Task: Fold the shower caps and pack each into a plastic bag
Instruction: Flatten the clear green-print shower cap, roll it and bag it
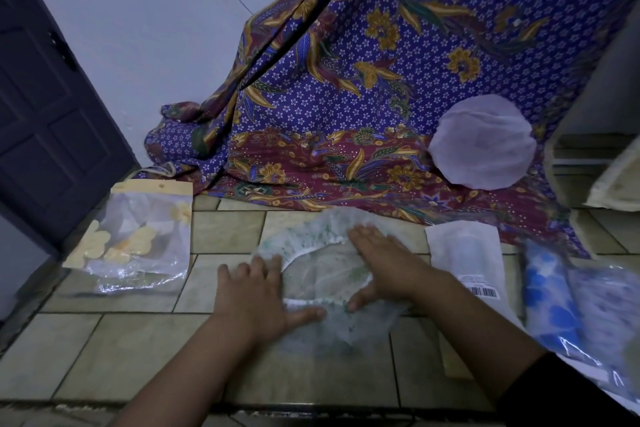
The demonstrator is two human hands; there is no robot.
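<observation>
The green-speckled cap (322,276) lies spread on the tiled bench (121,350). The left hand (256,291) and right hand (381,263) press flat on it, fingers straight. A yellow-flowered bag (138,243) lies to its left.

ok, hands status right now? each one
Left hand: open, fingers flat, pressing the green-speckled shower cap.
Right hand: open, flat on the same cap.
</observation>
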